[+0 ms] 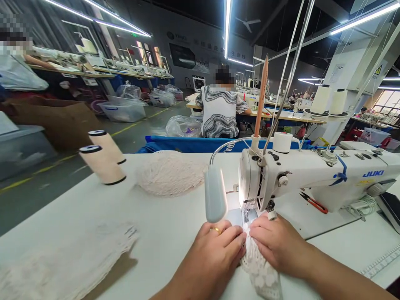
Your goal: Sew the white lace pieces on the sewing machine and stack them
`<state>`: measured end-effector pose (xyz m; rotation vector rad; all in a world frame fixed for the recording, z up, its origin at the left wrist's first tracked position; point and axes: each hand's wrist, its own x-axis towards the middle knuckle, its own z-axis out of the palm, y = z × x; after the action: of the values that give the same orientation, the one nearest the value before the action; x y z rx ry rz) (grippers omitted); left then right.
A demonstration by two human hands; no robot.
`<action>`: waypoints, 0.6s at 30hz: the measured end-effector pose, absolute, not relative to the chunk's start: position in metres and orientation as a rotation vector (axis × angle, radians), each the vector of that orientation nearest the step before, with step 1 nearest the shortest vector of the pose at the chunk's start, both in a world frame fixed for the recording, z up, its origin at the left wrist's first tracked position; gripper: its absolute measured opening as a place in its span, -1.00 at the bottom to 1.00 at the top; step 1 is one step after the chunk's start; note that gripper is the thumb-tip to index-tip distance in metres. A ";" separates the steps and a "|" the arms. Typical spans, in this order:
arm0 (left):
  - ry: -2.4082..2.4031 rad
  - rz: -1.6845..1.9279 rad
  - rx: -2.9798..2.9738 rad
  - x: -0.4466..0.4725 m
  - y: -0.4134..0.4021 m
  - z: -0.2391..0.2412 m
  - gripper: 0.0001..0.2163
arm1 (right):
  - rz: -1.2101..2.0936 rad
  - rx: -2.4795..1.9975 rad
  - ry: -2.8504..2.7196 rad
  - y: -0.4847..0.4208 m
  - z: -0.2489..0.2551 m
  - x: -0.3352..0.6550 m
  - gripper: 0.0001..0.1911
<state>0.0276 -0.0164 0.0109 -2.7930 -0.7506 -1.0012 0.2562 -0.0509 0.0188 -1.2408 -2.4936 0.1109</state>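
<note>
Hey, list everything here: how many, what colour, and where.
sewing machine: one nearby, white, table's right; others in background
table: one, white, foreground
lace strip: one, white, between the hands
lace pieces: two, cream, table's left and far side
lamp: one, grey, left of machine head
stick: one, orange-brown, upright atop machine
thread cones: at least four; two peach, table's far left; two white, right stand
snips: one, orange and dark, beneath machine arm
ruler: one, clear, table's right
cardboard box: one, brown, left floor
plastic bins: several, clear, left and far right
co-workers: at least two, pale tops, ahead and far left
ceiling lights: several, white, overhead
left hand: one, gold ring, lace strip's left
right hand: one, lace strip's right
</note>
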 end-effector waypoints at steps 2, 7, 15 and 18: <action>-0.764 -1.082 -2.762 0.029 -0.017 0.006 -0.78 | 0.126 -1.250 -2.491 -0.051 0.021 0.258 -0.76; -0.767 -1.143 -2.706 0.034 -0.016 -0.003 -0.75 | 0.083 -1.279 -2.490 -0.050 0.020 0.258 -0.64; -0.776 -0.852 -2.777 0.028 -0.011 0.017 -0.80 | -0.010 -1.355 -2.430 -0.048 0.024 0.256 -0.65; -0.780 -0.841 -2.777 0.028 -0.011 0.017 -0.80 | 0.011 -1.366 -2.418 -0.047 0.024 0.256 -0.66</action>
<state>0.0275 -0.0105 0.0168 -2.7771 -0.7796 -0.8412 0.2560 -0.0471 0.0238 -1.3663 -2.4181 0.0107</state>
